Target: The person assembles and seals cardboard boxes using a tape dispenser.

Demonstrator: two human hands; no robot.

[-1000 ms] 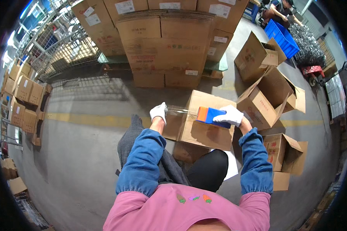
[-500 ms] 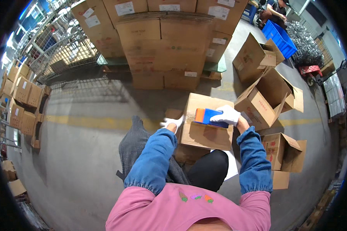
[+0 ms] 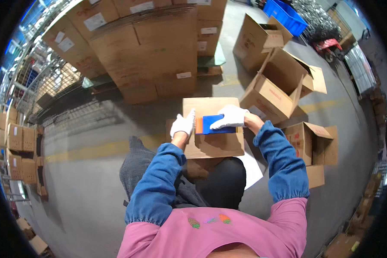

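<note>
A closed cardboard box [image 3: 219, 148] stands in front of my knees, with a second carton partly showing beneath it. My right hand [image 3: 231, 117], in a white glove, is closed over a blue block-shaped object with an orange end [image 3: 210, 124], low over the box's top. What kind of thing it is, I cannot make out. At the box's left edge is my left hand [image 3: 183, 124], also gloved, thumb and fingers apart and nothing in it. The orange end points toward it.
Open cardboard boxes [image 3: 273, 94] lie to the right, another open carton [image 3: 305, 144] nearer me. Ahead rises a stack of cartons [image 3: 159, 56] on a pallet. White paper [image 3: 250, 167] lies by my right knee. Far right are a blue crate [image 3: 284, 16] and a red pallet jack [image 3: 327, 46].
The view has turned, so the surroundings shift left. My left hand has come up from the box's left side to its top edge, closer to the orange end. My right hand keeps its hold.
</note>
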